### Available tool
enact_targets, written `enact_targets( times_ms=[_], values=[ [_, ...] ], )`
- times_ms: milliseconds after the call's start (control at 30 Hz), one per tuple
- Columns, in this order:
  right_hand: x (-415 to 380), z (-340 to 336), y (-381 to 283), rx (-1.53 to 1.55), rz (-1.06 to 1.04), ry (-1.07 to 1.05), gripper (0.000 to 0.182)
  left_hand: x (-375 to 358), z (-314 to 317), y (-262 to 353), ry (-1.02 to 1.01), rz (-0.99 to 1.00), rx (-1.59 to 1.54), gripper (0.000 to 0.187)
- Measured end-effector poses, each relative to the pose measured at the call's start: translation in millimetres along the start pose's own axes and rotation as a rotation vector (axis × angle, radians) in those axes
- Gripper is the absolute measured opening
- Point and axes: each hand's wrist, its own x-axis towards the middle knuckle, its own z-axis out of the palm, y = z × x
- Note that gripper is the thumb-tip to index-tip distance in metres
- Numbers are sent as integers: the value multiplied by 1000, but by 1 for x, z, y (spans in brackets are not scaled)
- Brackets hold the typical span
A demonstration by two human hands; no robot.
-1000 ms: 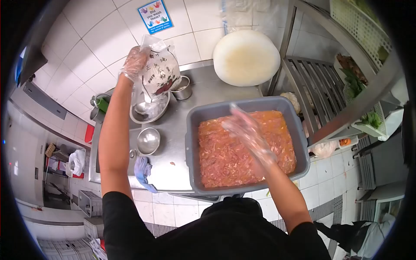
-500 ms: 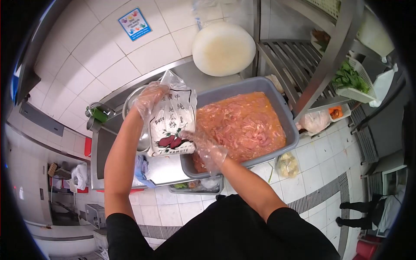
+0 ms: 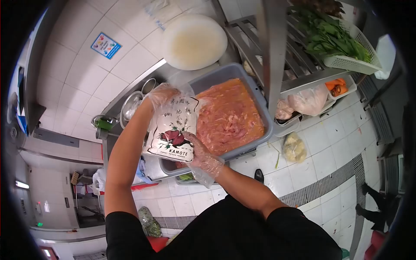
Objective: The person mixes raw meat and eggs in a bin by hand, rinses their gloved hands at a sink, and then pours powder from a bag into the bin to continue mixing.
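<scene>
A clear plastic bag of white sweet potato powder (image 3: 171, 123), printed with red tubers and the word KAMOTE, is held up at the near left side of a grey tub (image 3: 265, 115). My left hand (image 3: 164, 96), in a clear plastic glove, is closed round the top of the bag. Lower down, my gloved right hand (image 3: 202, 157) grips the bag's right edge, thumb on the front and the other fingers mostly hidden. Raw sliced meat in an orange-pink marinade (image 3: 234, 117) fills much of the tub, which rests on a steel counter.
A round white chopping board (image 3: 195, 42) leans on the tiled wall. Metal bowls (image 3: 130, 106) stand left behind my left arm. A steel rack (image 3: 273, 56) rises at the right, with a basket of leafy greens (image 3: 333, 41). On the floor sits a bag of pale peeled produce (image 3: 294, 147).
The bag has tipped, its lower front turning up more towards me. My right hand has shifted from its front face to grip the lower right edge. The camera view has swung to the right.
</scene>
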Motion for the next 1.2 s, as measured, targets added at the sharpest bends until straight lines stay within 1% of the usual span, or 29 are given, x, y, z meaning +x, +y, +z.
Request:
enact_targets(
  times_ms=[33,100,133,167,200,233,267,333,367,433,467,533,567,633,667,733,833,867,933,1033,1167,1200],
  values=[
    [-1,-2,-3,31,3,9,35,9,-1,4,-9,6,11,29],
    [-2,-5,-7,71,-32,-6,36,23,-3,17,-167,-512,-594,34],
    [-4,-6,-10,101,-62,-10,37,29,-8,25,-211,-533,-506,37],
    [-5,-7,-12,113,-62,-16,37,29,-10,28,-221,-534,-497,37],
    [-9,-7,-14,139,-39,-24,37,29,-7,27,-171,-358,-373,28],
    [-12,-7,-17,164,-15,-31,37,30,-3,25,-122,-181,-251,27],
    [-14,-7,-19,175,-14,-35,37,33,2,24,-132,-181,-246,27],
    [-19,-4,-24,246,52,-78,39,42,7,23,-289,-411,-318,34],
    [-21,-3,-25,253,53,-82,39,43,9,22,-295,-412,-314,34],
    [-24,-3,-24,334,106,-143,42,43,10,25,-333,-105,235,41],
    [-24,-5,-24,339,110,-143,42,43,10,25,-340,-107,234,41],
    [-22,-11,-22,357,139,-296,43,42,11,24,-351,-143,201,40],
    [-20,-13,-19,362,147,-295,43,41,12,23,-357,-148,198,40],
    [-21,-5,-13,347,65,-137,40,39,17,19,-356,-145,138,37],
    [-22,-2,-13,349,71,-136,40,37,23,16,-360,-149,136,37],
    [-21,-2,-10,363,102,-90,37,31,47,6,-259,-228,-10,32],
    [-13,-12,1,293,99,-109,36,22,45,12,-242,-263,-82,27],
    [-11,-15,6,302,112,-98,33,19,41,16,-246,-267,-86,27],
    [-17,-8,9,306,118,-96,32,14,25,28,-206,-179,56,21],
    [-18,-7,16,329,160,-85,29,9,9,39,-255,-246,43,18],
    [-6,-15,32,324,179,-81,28,-8,29,21,-256,-226,-9,16],
    [-5,-15,34,318,181,-79,28,-12,29,21,-214,-214,-12,16]
  ],
)
